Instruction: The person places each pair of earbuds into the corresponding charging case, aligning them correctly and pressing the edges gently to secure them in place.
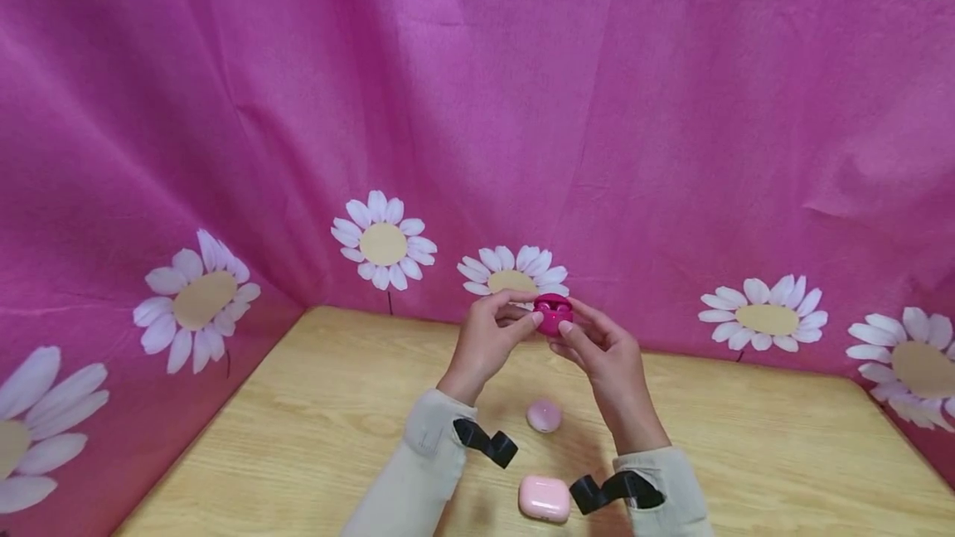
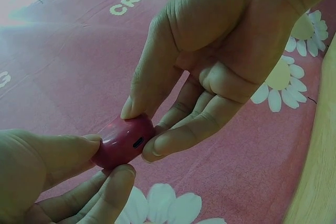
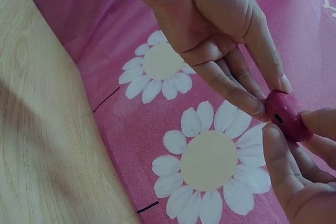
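Both hands hold a small magenta earbud case point(image 1: 555, 321) above the table's far edge. Its lid stands raised, and glossy earbuds show inside in the head view. My left hand point(image 1: 483, 344) pinches the case's left side between thumb and fingers. On the opposite side, the thumb and fingers of my right hand point(image 1: 613, 367) grip it. A dark charging port shows on the case's outer shell in the left wrist view, where the case point(image 2: 123, 142) sits between both sets of fingertips. The same case point(image 3: 286, 114) appears at the right of the right wrist view.
On the wooden table point(image 1: 298, 437), a round lilac-pink case point(image 1: 544, 415) lies below the hands. Nearer the front is a glossy light-pink rounded case point(image 1: 544, 498). A magenta cloth point(image 1: 477, 131) with white daisies hangs behind and at the sides. Black cameras sit on both wrists.
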Available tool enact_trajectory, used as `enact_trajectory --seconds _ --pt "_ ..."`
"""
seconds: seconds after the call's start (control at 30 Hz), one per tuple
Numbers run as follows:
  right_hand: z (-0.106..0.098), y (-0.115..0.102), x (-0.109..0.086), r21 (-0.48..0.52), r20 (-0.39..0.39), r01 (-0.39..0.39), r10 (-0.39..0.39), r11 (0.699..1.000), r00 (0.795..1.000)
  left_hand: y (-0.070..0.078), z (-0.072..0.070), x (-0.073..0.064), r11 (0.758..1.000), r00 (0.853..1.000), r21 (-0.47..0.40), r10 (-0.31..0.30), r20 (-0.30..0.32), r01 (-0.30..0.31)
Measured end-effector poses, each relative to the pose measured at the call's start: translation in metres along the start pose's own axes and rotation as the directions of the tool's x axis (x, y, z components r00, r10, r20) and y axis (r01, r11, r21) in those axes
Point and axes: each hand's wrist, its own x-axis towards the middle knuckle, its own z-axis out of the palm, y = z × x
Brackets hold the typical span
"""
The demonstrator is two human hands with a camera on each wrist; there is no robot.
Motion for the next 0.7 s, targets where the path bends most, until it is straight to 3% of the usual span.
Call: enact_trajectory --seconds 0.43,0.7 --pt "0.0017 0.0009 0.0006 0.059 -0.028 0.007 -0.005 0.998 1.000 -0.0045 0.0006 0.0023 1.000 1.000 0.022 0.019 -0.022 -0.019" --pt "0.0012 0.0028 0.0022 0.068 -0.032 0.013 -0.011 0.998 0.999 -0.0046 0.0025 0.0021 1.000 0.999 -0.016 0.026 -0.031 -0.027"
